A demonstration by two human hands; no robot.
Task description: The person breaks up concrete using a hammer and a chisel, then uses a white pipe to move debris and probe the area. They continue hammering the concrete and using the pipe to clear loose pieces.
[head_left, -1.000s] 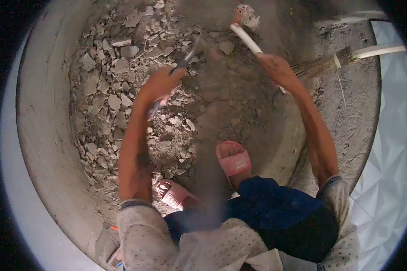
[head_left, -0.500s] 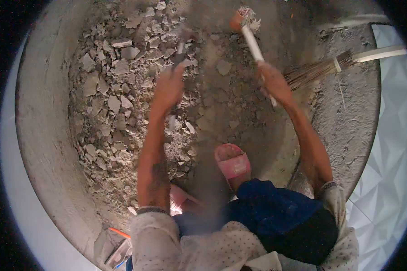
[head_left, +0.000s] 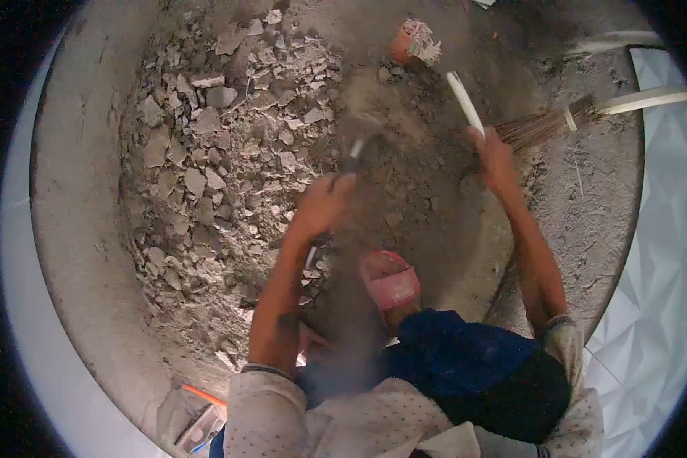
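The left hand (head_left: 322,206) grips a tool (head_left: 355,155) with a blurred far end above the ground (head_left: 431,229), the right hand (head_left: 498,164) grips a white stick (head_left: 466,101) near a broom (head_left: 538,126), and rubble (head_left: 198,182) lies left of the tool.

Rubble (head_left: 206,122) and rough cement (head_left: 72,252) suggest a building site.

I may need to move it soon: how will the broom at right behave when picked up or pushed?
The broom should lift stiffly by its thick pale handle. Its thin bristles would likely flex if pushed. Its fanned shape probably resists rolling.
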